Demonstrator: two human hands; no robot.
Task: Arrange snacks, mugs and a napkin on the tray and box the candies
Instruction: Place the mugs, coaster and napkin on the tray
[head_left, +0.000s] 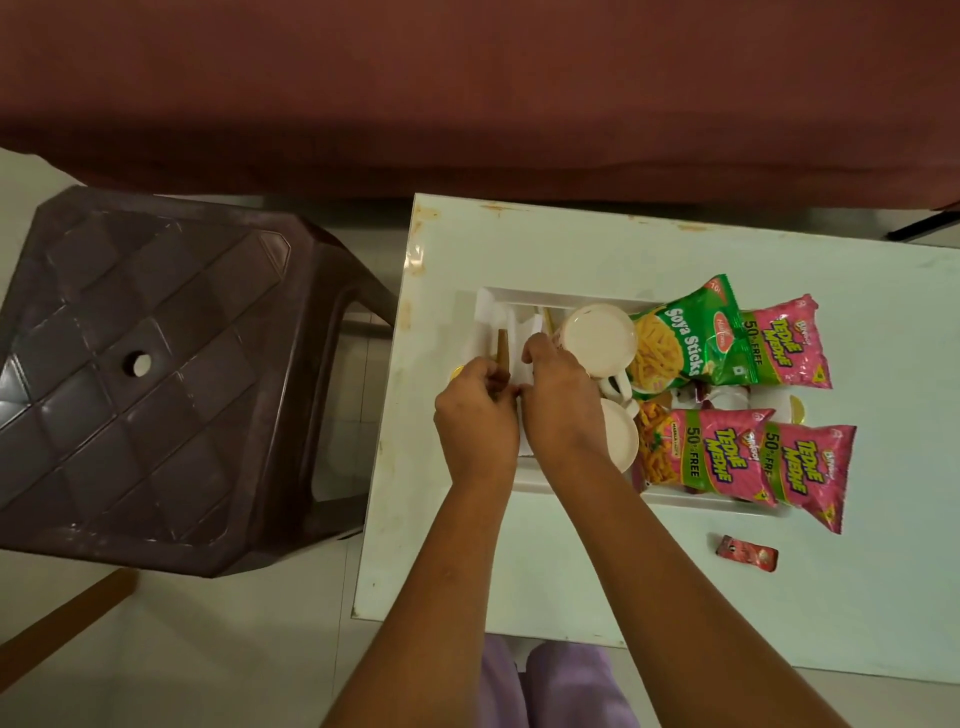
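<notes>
A white tray (550, 297) lies on the white table. On it stand two white mugs (600, 338) (621, 434), a green Soya Sticks packet (680, 343) and several pink Tedhe Medhe packets (787, 345). A white napkin (511, 325) lies at the tray's left end. My left hand (475, 421) grips a thin brown stick-like object (502, 358) over the napkin. My right hand (563, 400) pinches the napkin beside the mugs. A small red candy wrapper (745, 553) lies on the table below the tray.
A brown plastic stool (156, 374) stands left of the table. A dark red sofa or bed (467, 93) runs along the far side. A yellow item (797, 410) shows at the tray's right edge. My lilac trousers (561, 686) are at the table's near edge.
</notes>
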